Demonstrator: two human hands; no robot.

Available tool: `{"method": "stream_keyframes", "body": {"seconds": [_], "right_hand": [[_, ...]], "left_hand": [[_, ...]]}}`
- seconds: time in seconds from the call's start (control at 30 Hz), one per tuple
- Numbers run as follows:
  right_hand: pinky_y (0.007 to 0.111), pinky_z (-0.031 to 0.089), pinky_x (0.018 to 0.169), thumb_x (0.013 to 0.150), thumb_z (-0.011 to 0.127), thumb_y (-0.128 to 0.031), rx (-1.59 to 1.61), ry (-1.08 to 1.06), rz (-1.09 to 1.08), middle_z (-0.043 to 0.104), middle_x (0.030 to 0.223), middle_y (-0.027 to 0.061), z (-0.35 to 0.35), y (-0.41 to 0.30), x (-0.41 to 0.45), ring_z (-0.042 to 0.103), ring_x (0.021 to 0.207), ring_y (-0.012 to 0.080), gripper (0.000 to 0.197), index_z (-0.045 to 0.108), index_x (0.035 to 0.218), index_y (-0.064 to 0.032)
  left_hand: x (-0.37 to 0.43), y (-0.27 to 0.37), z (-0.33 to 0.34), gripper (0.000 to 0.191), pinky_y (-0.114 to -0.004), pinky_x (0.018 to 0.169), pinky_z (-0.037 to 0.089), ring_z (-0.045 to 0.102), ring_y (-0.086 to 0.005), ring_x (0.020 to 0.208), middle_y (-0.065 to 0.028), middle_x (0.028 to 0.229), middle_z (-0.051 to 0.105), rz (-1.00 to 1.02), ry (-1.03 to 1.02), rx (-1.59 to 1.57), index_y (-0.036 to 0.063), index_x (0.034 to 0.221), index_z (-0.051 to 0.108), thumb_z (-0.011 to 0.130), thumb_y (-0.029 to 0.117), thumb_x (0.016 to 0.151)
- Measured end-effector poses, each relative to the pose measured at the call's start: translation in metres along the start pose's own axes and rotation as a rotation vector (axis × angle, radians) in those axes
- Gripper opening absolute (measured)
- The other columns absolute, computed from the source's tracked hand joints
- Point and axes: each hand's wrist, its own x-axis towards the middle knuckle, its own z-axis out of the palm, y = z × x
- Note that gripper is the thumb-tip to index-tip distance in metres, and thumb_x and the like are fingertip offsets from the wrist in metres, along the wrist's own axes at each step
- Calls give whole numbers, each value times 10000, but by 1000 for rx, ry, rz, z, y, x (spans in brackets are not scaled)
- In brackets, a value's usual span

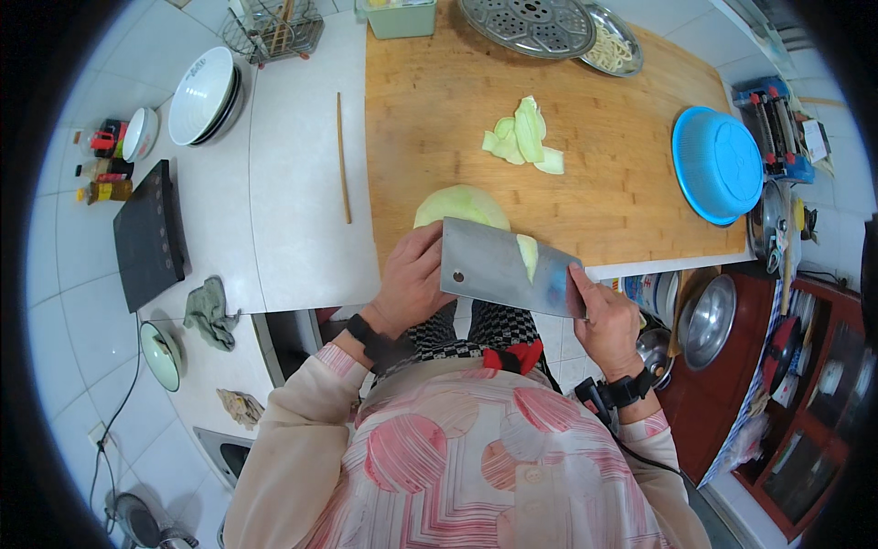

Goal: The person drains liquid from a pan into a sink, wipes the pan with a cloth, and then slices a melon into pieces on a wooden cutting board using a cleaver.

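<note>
A wide metal cleaver (501,274) lies flat-side up across the near edge of the wooden board (617,151). My right hand (609,319) is closed around its handle end. Pressed against the blade's left end and a pale green round vegetable (463,204) is my left hand (415,278); the blade hides part of that vegetable. A small pale peel slice (527,257) clings to the blade. Farther up on the board rests a small pile of light green peelings (525,137).
An upturned blue plastic basket (719,165) sits at the board's right. A perforated steel steamer plate (531,24) overlaps a metal plate of noodles (610,51) at the back. Left are a wooden stick (343,158), stacked bowls (202,96) and a black induction cooktop (145,233).
</note>
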Motion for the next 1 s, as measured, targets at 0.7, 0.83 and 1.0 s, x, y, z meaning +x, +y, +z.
{"method": "stream_keyframes", "body": {"seconds": [0.7, 0.83, 1.0], "right_hand": [[370, 475, 509, 721, 657, -45, -141, -5, 9, 540, 655, 63, 22, -18, 8, 572, 570, 247, 535, 589, 1248, -105], [364, 468, 500, 736, 660, -52, -124, 68, 22, 515, 638, 57, 32, -19, 6, 555, 555, 234, 528, 586, 1257, -98], [363, 464, 497, 730, 666, -54, -135, 48, -20, 507, 636, 55, 30, -15, 14, 547, 547, 236, 530, 590, 1253, -98]], "left_hand": [[-14, -18, 13, 444, -426, 880, 441, 523, -318, 1074, -58, 1163, 577, 25, -60, -28, 152, 1080, 660, 775, 314, 683], [-16, -19, 15, 429, -415, 879, 440, 526, -318, 1073, -50, 1152, 582, -51, -53, -107, 155, 1084, 661, 771, 312, 700], [-12, -17, 11, 433, -431, 907, 431, 524, -325, 1074, -66, 1182, 572, 0, -77, -58, 155, 1099, 660, 761, 313, 709]]}}
